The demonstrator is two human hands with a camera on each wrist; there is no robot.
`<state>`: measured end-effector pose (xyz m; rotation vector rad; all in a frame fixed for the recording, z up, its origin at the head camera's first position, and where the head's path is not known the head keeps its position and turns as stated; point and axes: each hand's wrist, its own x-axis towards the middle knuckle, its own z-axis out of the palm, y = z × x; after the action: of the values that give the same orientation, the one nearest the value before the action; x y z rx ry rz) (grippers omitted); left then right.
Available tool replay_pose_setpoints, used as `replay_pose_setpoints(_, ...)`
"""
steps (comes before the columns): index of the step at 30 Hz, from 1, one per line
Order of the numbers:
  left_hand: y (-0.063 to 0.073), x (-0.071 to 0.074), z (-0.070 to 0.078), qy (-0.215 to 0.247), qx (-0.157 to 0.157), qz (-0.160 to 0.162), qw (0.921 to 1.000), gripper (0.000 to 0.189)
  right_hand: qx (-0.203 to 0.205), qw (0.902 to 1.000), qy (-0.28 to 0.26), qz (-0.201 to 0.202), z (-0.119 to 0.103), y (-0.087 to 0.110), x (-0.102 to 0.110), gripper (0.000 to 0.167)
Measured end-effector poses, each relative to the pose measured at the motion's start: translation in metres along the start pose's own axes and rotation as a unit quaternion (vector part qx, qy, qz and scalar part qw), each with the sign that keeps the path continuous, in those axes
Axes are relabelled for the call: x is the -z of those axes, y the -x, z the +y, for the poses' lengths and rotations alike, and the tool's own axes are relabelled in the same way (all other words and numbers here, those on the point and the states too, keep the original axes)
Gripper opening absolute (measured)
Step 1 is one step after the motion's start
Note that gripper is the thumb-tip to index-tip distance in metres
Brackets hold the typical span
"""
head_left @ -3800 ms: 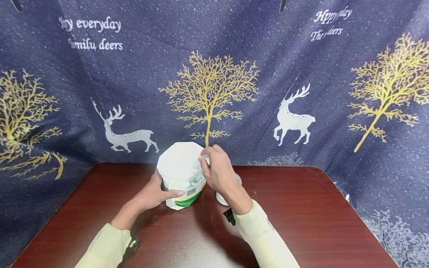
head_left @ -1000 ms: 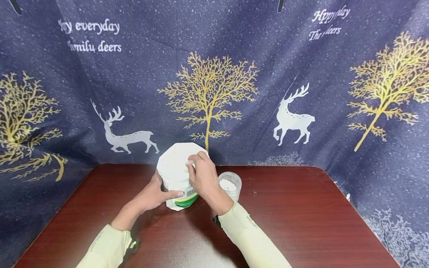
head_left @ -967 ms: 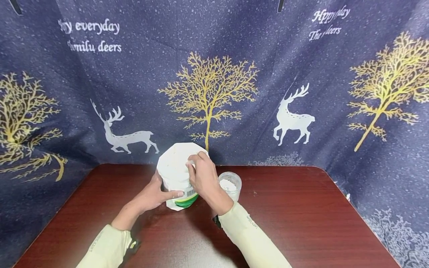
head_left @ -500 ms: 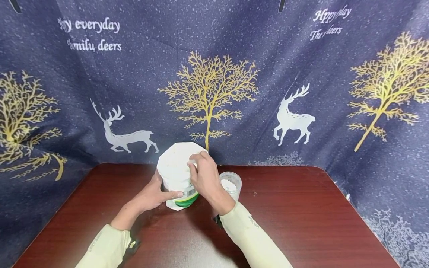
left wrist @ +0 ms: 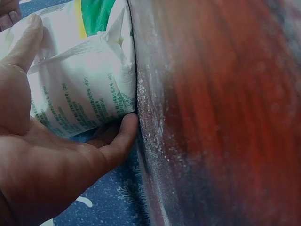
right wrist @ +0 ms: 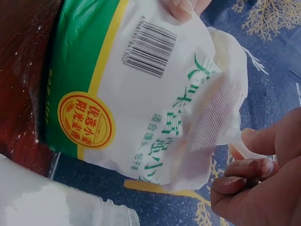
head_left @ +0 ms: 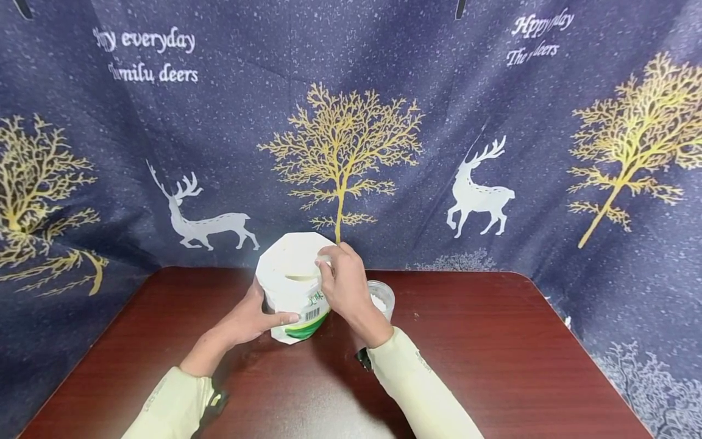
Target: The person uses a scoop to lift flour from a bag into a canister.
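Cream sleeves [head_left: 425,387] carry small grey lettering [head_left: 423,361].

The right hand [right wrist: 268,181] pinches a slim white piece [right wrist: 230,137] at the crumpled mouth [right wrist: 214,113] of a white-and-green bag [right wrist: 122,103] bearing a barcode [right wrist: 150,45], near a jar [right wrist: 115,214] holding white powder [right wrist: 42,202].

On the surface [head_left: 493,353] stands a bag [head_left: 300,300], the left grip [head_left: 249,317] at its left, the right grip [head_left: 347,283] holding a handle [right wrist: 245,149] at its mouth. Just right of the bag we find powder [head_left: 378,302] in a jar [head_left: 390,300]; behind, a cloth [head_left: 230,134].
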<state>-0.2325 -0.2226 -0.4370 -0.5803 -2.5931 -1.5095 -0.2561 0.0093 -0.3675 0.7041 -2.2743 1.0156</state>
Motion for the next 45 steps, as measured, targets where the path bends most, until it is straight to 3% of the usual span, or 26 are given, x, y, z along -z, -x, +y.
replay_pose_setpoints(17,-0.003,0.002,-0.002,-0.002,0.003,-0.003,1.0,0.12,-0.025,0.9974,-0.057,0.037,0.001,0.0,0.015,0.013)
replay_pose_setpoints(45,-0.002,0.001,-0.006,0.006,0.002,0.0,1.0,0.119,0.004,0.9912,-0.084,0.103,-0.007,0.005,0.037,0.009)
